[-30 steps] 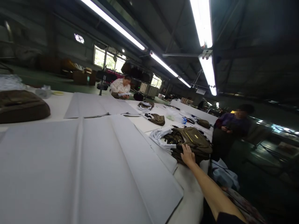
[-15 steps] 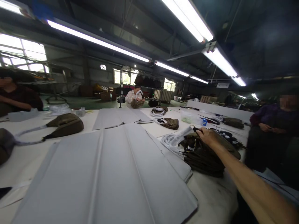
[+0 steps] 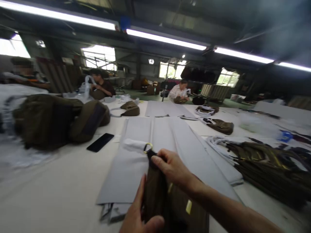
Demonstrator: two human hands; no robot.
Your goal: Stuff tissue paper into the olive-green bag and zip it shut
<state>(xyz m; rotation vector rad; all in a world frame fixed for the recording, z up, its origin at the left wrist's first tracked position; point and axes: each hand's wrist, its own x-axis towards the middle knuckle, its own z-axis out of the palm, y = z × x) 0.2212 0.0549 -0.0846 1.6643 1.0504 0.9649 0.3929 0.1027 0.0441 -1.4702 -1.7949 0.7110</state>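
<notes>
Handbag (image 3: 155, 187), dark brown fabric, sits right before you, low in view, over the near end of the pale grey sheets (image 3: 116, 181). Your right hand (image 3: 167, 163) is closed, thumb pressed over curled fingers, on the dark end tab (image 3: 151, 155) beside the metal ring (image 3: 151, 145); white-wrapped strap (image 3: 133, 145) runs left from there. Your left hand (image 3: 141, 210) is spread, thumb apart, along the handbag's left side; can't tell how firmly it touches. Probably light, soft, floppy: likely sags if held by one corner. Best hold: sturdy-looking tab, palm backing the side. Strap wrap may slip.
</notes>
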